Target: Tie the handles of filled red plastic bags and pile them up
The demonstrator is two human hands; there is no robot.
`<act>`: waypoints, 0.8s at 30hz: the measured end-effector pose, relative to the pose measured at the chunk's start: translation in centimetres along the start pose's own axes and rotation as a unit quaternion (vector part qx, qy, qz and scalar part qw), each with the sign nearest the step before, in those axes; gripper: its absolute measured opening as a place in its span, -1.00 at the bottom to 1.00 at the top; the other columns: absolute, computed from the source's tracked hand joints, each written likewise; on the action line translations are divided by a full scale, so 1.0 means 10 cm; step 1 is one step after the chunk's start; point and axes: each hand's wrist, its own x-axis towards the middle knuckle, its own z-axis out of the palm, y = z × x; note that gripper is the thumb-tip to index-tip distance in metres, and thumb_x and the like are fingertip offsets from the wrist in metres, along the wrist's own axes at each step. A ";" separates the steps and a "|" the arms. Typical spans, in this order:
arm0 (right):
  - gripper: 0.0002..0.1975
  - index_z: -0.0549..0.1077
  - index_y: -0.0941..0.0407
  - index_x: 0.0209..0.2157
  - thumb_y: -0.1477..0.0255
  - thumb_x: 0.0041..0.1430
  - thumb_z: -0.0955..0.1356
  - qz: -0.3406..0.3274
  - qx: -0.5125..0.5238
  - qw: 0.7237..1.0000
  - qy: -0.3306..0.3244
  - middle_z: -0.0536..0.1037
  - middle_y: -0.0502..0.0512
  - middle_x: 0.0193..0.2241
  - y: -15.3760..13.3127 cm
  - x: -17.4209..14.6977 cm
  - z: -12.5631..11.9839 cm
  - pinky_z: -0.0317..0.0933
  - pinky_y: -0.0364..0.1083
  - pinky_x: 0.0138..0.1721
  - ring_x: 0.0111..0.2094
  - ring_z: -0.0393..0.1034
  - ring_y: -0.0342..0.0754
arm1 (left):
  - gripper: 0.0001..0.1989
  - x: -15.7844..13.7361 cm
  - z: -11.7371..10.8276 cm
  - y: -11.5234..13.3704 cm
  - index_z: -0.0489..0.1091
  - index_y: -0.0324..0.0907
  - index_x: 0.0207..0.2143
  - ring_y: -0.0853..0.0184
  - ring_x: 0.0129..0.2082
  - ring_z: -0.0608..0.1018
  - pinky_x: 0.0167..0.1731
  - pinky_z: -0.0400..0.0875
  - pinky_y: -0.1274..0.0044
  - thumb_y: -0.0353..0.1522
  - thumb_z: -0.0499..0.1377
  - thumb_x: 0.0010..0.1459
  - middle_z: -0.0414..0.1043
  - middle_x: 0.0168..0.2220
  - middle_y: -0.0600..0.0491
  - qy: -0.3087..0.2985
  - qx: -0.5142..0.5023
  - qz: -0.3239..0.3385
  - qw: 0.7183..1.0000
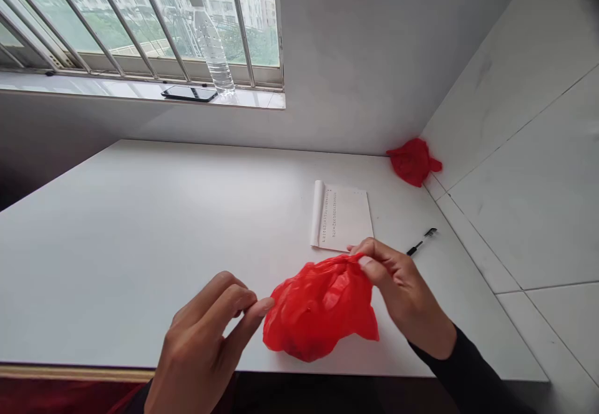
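Note:
A crumpled red plastic bag is near the front edge of the white table, with a darker shape showing through its bottom; I cannot make out what is inside. My right hand pinches the gathered top of the bag at its upper right, thumb against fingers. At the bag's left edge, my left hand has thumb and forefinger pressed together, and the thumb tip meets the plastic. How much of the bag those left fingers hold is partly hidden.
Behind the bag lies an open notepad with rows of writing. A black pen is to its right. Another red plastic bag sits in the far corner by the tiled wall. The windowsill holds a water bottle and a phone.

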 end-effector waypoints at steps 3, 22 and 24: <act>-0.68 0.33 0.07 -0.38 0.19 0.40 0.21 0.038 0.029 0.999 -0.008 0.36 -0.03 -0.47 0.13 -0.03 -0.08 0.21 -0.12 -0.42 -0.46 0.25 -0.10 | -0.82 -0.13 -0.03 -0.07 0.19 -0.11 -0.37 0.46 -0.54 0.28 -0.57 0.22 0.62 -0.47 0.04 0.33 0.21 -0.47 0.15 -0.029 -0.007 -0.044 0.999; -0.76 0.38 0.12 -0.34 0.30 0.39 0.27 0.094 0.280 0.952 -0.083 0.35 -0.03 -0.49 0.14 -0.02 0.07 0.08 -0.18 -0.41 -0.49 0.15 -0.17 | -0.73 0.10 0.47 0.35 0.37 -0.15 -0.04 0.36 -0.26 0.50 -0.33 0.40 0.50 -0.53 0.21 0.21 0.45 -0.18 0.02 0.019 -0.044 0.021 0.999; -0.76 0.40 0.12 -0.33 0.29 0.39 0.27 0.104 0.290 0.948 -0.080 0.36 -0.03 -0.49 0.13 -0.01 0.08 0.09 -0.18 -0.41 -0.49 0.16 -0.18 | -0.67 0.09 0.49 0.34 0.32 -0.20 0.00 0.34 -0.21 0.52 -0.29 0.43 0.49 -0.52 0.24 0.19 0.47 -0.15 -0.02 0.036 -0.050 0.036 0.997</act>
